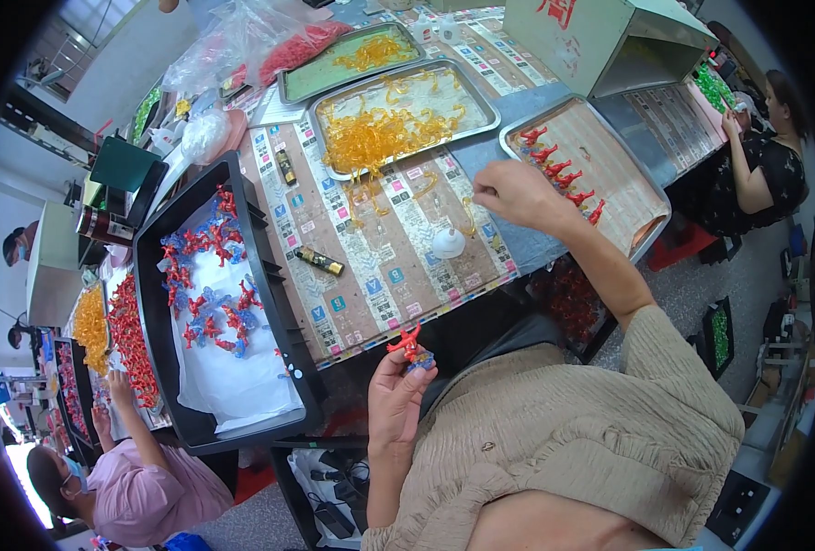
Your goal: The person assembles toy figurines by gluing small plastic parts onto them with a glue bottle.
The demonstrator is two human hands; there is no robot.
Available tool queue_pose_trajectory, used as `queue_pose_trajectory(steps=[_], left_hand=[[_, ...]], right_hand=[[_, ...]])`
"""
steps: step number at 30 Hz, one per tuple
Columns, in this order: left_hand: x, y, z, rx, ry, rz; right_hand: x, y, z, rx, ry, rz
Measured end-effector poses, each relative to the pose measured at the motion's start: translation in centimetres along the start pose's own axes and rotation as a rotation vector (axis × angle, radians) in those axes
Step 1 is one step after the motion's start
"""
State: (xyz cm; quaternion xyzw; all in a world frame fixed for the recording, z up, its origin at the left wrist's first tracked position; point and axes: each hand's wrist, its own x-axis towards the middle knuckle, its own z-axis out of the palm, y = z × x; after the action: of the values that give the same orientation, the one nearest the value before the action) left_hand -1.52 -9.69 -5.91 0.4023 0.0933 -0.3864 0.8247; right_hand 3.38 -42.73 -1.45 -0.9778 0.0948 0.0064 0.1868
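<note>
My left hand (396, 400) is closed around a small red figurine (410, 347) with a translucent blue base, held up near my body in front of the table edge. Over the table, my right hand (522, 195) has its fingers drawn together. A curved translucent yellow piece (469, 217) shows just below those fingertips; whether they grip it I cannot tell. To the right of this hand, a metal tray (623, 165) carries a row of red figurines (559, 173). Beyond the hand, another metal tray (476, 92) holds a heap of curly yellow pieces (384, 138), some spilling over its near edge.
At left, a black tray (288, 367) lined with white paper holds red-and-blue figurines (215, 317). On the table lie a white round-bottomed dispenser (448, 243) and two small dark bottles (319, 261). A metal box (610, 46) stands far right. Other people work on both sides.
</note>
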Motion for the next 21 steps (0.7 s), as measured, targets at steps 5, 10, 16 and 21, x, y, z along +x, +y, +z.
queue_pose_trajectory(steps=[5,10,16,21], left_hand=[[0.5,-0.3,0.7,0.023,-0.052,-0.029],[-0.2,-0.7,0.8,-0.003,-0.069,-0.005],[-1.1,-1.4,0.4,-0.007,-0.005,-0.015],[-1.6,-1.6,0.7,-0.001,-0.034,-0.02]], right_hand=[[-1.8,0.2,4.0,-0.001,0.15,0.026],[-1.9,0.8,5.7,0.359,0.157,0.14],[-3.3,0.7,4.9,0.556,0.23,0.19],[-4.0,1.6,5.6,0.532,0.226,0.033]])
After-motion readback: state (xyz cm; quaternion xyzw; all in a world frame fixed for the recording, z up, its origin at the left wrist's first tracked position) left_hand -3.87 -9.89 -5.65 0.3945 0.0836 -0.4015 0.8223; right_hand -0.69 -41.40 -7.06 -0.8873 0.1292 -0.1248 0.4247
